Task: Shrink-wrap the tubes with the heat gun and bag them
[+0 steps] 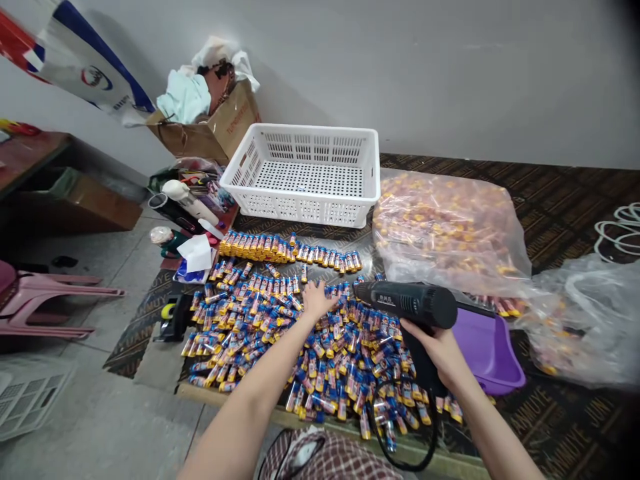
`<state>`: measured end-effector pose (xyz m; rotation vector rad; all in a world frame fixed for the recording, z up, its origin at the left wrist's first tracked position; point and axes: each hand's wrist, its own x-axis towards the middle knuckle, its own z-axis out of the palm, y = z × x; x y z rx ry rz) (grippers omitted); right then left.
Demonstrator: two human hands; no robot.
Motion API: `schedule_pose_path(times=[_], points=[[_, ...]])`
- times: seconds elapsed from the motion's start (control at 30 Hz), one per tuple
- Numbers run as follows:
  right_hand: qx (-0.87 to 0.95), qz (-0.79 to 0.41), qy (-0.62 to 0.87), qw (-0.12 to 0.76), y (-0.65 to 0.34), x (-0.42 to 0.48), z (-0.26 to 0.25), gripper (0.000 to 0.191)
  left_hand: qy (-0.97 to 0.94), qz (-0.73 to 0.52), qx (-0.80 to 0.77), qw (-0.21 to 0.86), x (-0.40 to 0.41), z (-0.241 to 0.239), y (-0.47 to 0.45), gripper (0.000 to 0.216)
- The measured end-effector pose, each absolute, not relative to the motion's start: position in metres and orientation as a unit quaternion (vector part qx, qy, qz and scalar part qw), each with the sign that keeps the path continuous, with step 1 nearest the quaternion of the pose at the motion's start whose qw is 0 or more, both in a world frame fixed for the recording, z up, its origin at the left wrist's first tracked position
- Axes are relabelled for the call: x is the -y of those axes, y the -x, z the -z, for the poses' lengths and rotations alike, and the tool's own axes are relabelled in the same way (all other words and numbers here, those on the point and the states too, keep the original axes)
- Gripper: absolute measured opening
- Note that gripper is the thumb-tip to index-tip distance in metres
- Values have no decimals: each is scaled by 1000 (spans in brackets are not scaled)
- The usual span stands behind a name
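My right hand (436,348) is closed round the grip of a black heat gun (410,301), whose barrel points left over a spread of several small blue-and-yellow tubes (280,333) lying on a board. My left hand (317,298) rests flat and open on those tubes, fingers stretched forward, just left of the gun's nozzle. The gun's black cord (400,440) loops down toward my lap. A tidy row of the same tubes (280,248) lies along the far side of the pile.
A white slotted plastic basket (305,170) stands behind the tubes. A clear bag of orange-yellow items (445,227) lies at the right, with a purple tray (487,347) beside my right hand and another clear bag (585,320) farther right. Bottles and clutter (185,207) sit at the left.
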<state>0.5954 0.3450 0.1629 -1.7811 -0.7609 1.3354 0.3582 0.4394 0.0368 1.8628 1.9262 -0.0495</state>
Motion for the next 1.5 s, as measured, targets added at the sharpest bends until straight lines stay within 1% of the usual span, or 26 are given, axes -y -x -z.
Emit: schedule_pose_path(times=[0.07,0.13,0.23,0.33,0.4,0.57,0.7,0.87,1.07,1.2,1.33,1.5], points=[[294,-521,704,384,-595,-347,-164,48,-728,3,-638,250,-422,-35,-365,46],[311,-504,704,391,-595,-350,-166,49,-767,-6,-581,270,-402,-34,-370,38],[352,-489,702,380,-593,-356,-168,49,-792,-4,-532,300,-374,-36,-371,36],[384,-495,694,355,-585,-362,-166,49,-800,-23,-511,312,-350,-43,-365,44],[399,-505,683,345,-575,-365,-165,51,-791,-61,-527,304,-336,-49,-359,45],[433,-524,654,331,-547,-371,-169,55,-724,-152,-598,309,-313,-61,-333,32],[452,-536,637,322,-531,-379,-175,50,-668,-194,-646,314,-300,-64,-305,29],[453,-542,631,320,-511,-388,-182,45,-630,-242,-676,295,-293,-62,-272,23],[482,-540,626,291,-506,-387,-183,48,-605,-269,-691,289,-294,-61,-238,24],[459,-500,679,280,-528,-380,-182,50,-593,-278,-699,288,-295,-60,-216,23],[432,-458,722,286,-542,-378,-186,49,-586,-280,-699,299,-296,-57,-196,23],[399,-477,715,318,-510,-386,-189,49,-602,-277,-685,302,-304,-58,-178,23]])
